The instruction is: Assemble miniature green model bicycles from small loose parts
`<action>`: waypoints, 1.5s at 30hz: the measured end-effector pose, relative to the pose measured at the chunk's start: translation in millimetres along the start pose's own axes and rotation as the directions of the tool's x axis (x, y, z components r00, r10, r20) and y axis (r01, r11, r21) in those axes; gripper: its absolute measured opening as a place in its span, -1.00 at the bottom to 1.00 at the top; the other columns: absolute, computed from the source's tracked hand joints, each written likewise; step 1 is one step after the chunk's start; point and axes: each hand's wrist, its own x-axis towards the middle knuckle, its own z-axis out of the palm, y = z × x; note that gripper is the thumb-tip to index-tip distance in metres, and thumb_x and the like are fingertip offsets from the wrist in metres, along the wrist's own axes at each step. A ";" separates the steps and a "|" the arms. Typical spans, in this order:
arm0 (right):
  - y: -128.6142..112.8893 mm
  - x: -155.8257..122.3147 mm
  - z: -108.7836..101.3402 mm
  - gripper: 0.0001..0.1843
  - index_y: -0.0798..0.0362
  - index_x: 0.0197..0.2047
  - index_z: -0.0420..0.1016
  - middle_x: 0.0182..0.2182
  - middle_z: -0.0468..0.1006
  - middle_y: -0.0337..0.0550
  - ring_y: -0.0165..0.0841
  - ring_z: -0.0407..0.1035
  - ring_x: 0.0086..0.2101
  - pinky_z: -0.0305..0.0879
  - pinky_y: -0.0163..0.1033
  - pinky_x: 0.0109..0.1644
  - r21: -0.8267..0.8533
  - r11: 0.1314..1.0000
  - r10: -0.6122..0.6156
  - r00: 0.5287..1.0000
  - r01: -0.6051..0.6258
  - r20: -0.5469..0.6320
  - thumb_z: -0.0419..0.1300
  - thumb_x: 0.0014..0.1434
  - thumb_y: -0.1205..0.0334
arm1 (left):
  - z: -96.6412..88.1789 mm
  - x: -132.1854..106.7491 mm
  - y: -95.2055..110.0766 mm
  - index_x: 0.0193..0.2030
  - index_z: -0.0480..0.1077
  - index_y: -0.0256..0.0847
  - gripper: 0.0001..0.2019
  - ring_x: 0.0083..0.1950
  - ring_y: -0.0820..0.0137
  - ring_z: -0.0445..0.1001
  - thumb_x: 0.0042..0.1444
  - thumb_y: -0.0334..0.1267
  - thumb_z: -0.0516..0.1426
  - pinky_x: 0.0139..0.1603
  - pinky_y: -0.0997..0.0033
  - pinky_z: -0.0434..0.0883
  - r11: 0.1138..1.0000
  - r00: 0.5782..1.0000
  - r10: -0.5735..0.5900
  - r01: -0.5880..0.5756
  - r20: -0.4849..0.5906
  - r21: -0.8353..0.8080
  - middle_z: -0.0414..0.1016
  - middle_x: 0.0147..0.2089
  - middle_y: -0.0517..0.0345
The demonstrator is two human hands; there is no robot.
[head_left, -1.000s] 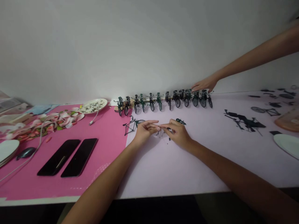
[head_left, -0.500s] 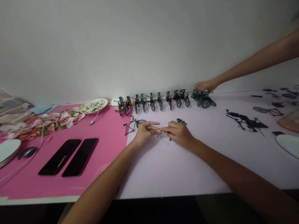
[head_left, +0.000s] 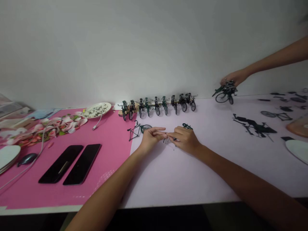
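My left hand (head_left: 152, 138) is closed in a pinch, its index finger stretched out. Its fingertips meet those of my right hand (head_left: 184, 138), also closed in a pinch. Between them is a small thin model-bicycle part (head_left: 165, 140), mostly hidden by the fingers. Just behind my left hand lies a partly built miniature bicycle (head_left: 135, 131) with one wheel showing. A dark green piece (head_left: 186, 126) rests on the table beyond my right hand. Tiny bits lie below my fingertips, too small to name.
Several finished miniature bicycles (head_left: 157, 105) stand along the wall. Another person's hand (head_left: 234, 78) holds a cluster of miniature bicycles (head_left: 225, 93) at the right. Loose dark parts (head_left: 256, 125) lie nearer. On the left are two phones (head_left: 81, 165), a plate (head_left: 109, 106), petals and a mouse (head_left: 27, 159).
The other person's hand has lifted the cluster of miniature bicycles off the table and moved it right. My hands stay together, with only slight shifts of the fingers.
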 end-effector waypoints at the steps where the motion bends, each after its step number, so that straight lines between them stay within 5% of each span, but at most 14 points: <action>1: 0.5 0.0 0.1 -0.81 0.05 -0.28 0.66 -0.54 0.39 -0.26 -0.41 0.27 -0.47 0.13 -0.27 -0.39 0.001 1.000 -0.002 1.000 0.002 0.003 0.23 0.34 0.38 | 0.1 0.2 -0.4 -0.15 0.61 -0.30 -0.41 -0.21 0.18 0.69 -0.36 -0.10 0.57 0.01 0.17 0.55 1.000 1.000 -0.003 0.003 0.001 -0.009 0.72 -0.30 -0.05; 8: 6.7 -2.7 -0.1 -0.78 0.03 -0.14 0.67 -0.50 0.40 -0.23 -0.37 0.30 -0.44 0.15 -0.27 -0.37 0.029 1.000 0.009 0.997 -0.011 0.070 0.18 0.36 0.43 | -1.4 -0.6 0.6 -0.07 0.61 -0.32 -0.37 -0.21 0.20 0.68 -0.34 -0.14 0.58 0.01 0.18 0.53 0.999 1.000 -0.024 0.023 -0.008 -0.030 0.72 -0.26 -0.07; 21: 2.0 -0.7 -0.8 -0.79 0.03 -0.28 0.63 -0.53 0.41 -0.24 -0.38 0.29 -0.47 0.15 -0.25 -0.40 -0.024 0.999 -0.026 0.997 0.028 0.073 0.20 0.30 0.45 | 1.4 -2.3 -1.1 -0.04 0.60 -0.36 -0.36 -0.19 0.18 0.69 -0.33 -0.18 0.57 0.02 0.17 0.53 0.996 0.997 -0.080 0.079 -0.009 -0.048 0.72 -0.22 -0.14; 32: 1.8 -0.7 -4.5 -0.79 0.03 -0.21 0.60 -0.48 0.43 -0.23 -0.37 0.33 -0.46 0.21 -0.28 -0.41 0.235 0.963 0.107 0.988 -0.132 0.115 0.21 0.20 0.49 | 4.2 -6.7 -1.4 0.00 0.59 -0.36 -0.44 -0.20 0.19 0.69 -0.21 -0.29 0.51 0.03 0.20 0.51 0.985 0.990 -0.144 0.144 0.002 -0.098 0.72 -0.25 -0.12; 45: 1.7 2.4 -7.2 -0.85 0.04 -0.27 0.58 -0.51 0.36 -0.24 -0.38 0.24 -0.48 0.14 -0.27 -0.42 0.161 0.987 0.011 0.995 -0.028 0.102 0.23 0.26 0.45 | 2.7 -7.1 -3.8 0.01 0.60 -0.34 -0.52 -0.26 0.28 0.66 -0.16 -0.46 0.32 -0.12 0.33 0.47 0.988 0.989 -0.146 0.146 0.000 -0.041 0.73 -0.23 -0.11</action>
